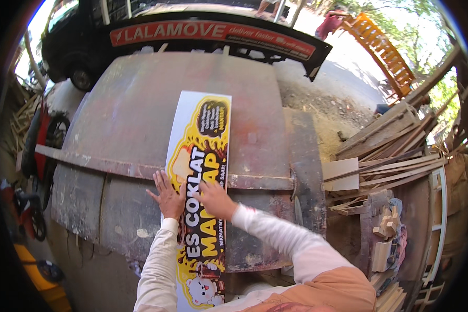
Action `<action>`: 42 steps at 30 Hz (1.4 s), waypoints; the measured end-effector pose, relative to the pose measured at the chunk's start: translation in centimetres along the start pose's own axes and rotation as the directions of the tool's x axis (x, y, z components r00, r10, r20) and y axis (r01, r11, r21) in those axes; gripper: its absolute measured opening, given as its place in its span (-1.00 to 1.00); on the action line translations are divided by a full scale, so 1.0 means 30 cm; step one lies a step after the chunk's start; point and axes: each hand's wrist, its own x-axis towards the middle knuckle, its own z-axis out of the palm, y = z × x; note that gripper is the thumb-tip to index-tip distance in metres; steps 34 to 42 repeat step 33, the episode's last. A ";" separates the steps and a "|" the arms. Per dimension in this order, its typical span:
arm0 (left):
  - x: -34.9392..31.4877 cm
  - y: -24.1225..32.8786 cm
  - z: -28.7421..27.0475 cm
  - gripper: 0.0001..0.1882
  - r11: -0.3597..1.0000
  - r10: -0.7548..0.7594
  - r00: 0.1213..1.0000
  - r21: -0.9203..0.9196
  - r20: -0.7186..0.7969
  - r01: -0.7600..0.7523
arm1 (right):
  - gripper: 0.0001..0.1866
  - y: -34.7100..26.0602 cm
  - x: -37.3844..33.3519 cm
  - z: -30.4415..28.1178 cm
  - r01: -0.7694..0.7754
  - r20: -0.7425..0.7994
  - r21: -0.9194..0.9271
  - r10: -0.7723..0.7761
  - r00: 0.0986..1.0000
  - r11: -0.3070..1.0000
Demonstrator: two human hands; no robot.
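A long printed sign panel (197, 166) lies lengthwise before me, white with yellow and brown splashes, big lettering and a cartoon bear at its near end. It rests on a large, worn, paint-stained work table (125, 104). My left hand (169, 196) lies flat with spread fingers along the panel's left edge, about halfway up. Just right of it, my right hand (217, 200) is over the panel's middle with its fingers curled in; whatever they may hold is hidden. Beneath the panel, a narrow wooden strip (104, 163) runs across the table.
Behind the table stands a dark truck (88, 31) with a red banner (213, 37). Scrap planks (385, 171) and wood blocks (387, 223) pile up on the right. A red motorcycle (36, 140) is at the left. Far right, a person (330, 25) is beside an orange slatted wooden piece (379, 52).
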 end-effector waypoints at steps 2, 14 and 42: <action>-0.014 0.006 -0.006 -0.04 1.000 0.017 1.000 -0.026 -0.014 -0.017 | -0.52 -0.107 -0.200 -0.059 -0.141 0.028 0.130 0.138 0.990 0.981; -0.163 -0.136 -0.089 -0.17 0.862 -0.089 0.975 -0.506 -0.204 -0.027 | -0.60 -0.511 -1.029 -0.337 -0.599 0.078 0.213 0.598 0.798 0.772; -0.509 -0.464 -0.141 -0.30 0.863 -0.188 0.952 -0.424 0.240 0.277 | -0.53 -0.837 -1.099 -0.340 -0.587 0.059 0.151 0.585 0.809 0.796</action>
